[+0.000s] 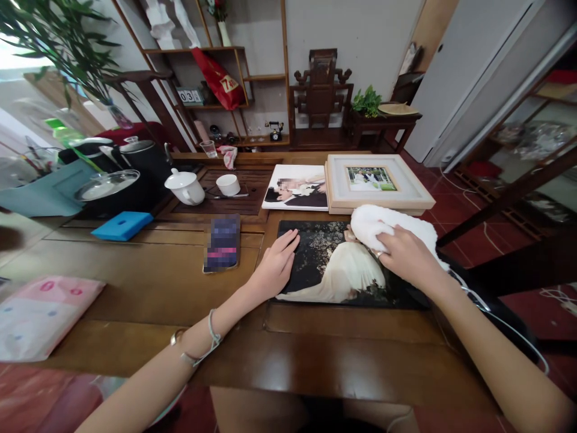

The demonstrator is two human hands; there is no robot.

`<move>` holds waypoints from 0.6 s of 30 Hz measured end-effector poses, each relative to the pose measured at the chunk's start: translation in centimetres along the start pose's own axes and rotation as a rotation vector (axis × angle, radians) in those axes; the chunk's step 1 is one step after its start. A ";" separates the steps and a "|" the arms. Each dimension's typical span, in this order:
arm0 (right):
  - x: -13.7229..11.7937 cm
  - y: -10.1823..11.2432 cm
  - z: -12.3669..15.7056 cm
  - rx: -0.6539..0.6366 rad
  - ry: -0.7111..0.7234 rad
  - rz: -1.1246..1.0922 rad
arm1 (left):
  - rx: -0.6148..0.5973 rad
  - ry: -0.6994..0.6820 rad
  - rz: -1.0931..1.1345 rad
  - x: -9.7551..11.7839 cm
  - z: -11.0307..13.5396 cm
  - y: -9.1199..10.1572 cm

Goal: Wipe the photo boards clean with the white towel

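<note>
A large dark photo print (333, 264) of a figure in a white gown lies flat on the wooden table (148, 282). My left hand (274, 264) rests flat on its left edge, fingers stretched out. My right hand (406, 255) presses a fluffy white cloth (383, 225) against the print's upper right part, fingers closed over it.
Behind the print lie another photo print (297, 187) and a white framed picture (376, 180). A phone (223, 243) lies left of my left hand. A tea tray holds a white teapot (186, 187) and cup (228, 184). A blue box (122, 225), kettles and a pink packet (40, 313) sit at left.
</note>
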State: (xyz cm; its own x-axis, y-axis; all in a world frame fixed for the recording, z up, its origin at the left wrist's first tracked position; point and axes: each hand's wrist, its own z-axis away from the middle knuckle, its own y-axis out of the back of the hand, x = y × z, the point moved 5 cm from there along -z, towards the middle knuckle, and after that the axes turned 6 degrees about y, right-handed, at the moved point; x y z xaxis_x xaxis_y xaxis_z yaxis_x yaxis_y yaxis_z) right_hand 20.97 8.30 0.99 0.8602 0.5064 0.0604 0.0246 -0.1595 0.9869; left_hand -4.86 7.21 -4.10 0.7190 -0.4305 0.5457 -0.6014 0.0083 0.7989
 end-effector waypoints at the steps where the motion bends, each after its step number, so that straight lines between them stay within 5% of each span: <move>1: 0.0 0.1 0.1 -0.002 -0.007 0.011 | -0.001 -0.003 -0.002 0.0 0.0 0.0; 4: -2.8 0.3 1.0 -0.009 0.108 -0.047 | 0.003 -0.007 -0.003 0.0 0.0 0.0; 8: -8.8 0.6 2.5 -0.030 0.465 -0.283 | -0.001 -0.001 0.003 -0.1 0.0 0.0; 11: -10.0 0.6 2.5 -0.012 0.648 -0.391 | -0.018 -0.004 0.013 -0.2 0.0 -0.1; 13: -8.6 0.4 1.8 0.013 0.603 -0.385 | -0.014 -0.005 0.013 -0.3 0.0 -0.1; 18: -3.1 0.4 1.1 0.002 0.171 -0.190 | -0.009 -0.009 -0.001 -0.3 -0.1 -0.1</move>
State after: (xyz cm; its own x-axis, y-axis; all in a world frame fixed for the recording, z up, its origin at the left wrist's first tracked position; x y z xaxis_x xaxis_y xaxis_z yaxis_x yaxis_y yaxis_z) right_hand 18.82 5.75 1.07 0.7414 0.6633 -0.1012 0.1786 -0.0497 0.9827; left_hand -4.95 7.44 -4.30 0.7162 -0.4390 0.5426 -0.5976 0.0159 0.8017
